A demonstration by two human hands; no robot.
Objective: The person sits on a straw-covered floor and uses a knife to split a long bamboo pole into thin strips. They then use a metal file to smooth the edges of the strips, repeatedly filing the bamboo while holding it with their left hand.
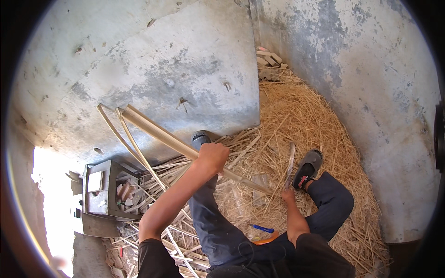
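Concrete walls meet in a corner, rough and stained, closing in the work spot. Floor there is covered by a thick straw pile of shavings and split slivers, deepest against the right wall. The person sits on it, legs in dark trousers stretched forward, a sandal on the right foot resting in the straw. A small dark metal stand sits low at left, with scraps on it.

Long bamboo strip runs diagonally from upper left down toward the lap. Left hand has its fingers wrapped tight round the strip at mid-length, lifting the far end off the floor, likely to steady it for the blade. Thinner curved splints fan out beside it.

Right hand grips the handle of a curved blade, tip pointing up and away from the body; fingers closed on it. The blade stands near the strip's lower end, contact unclear.

Blue pen lies by the thigh, next to an orange object, mostly hidden.
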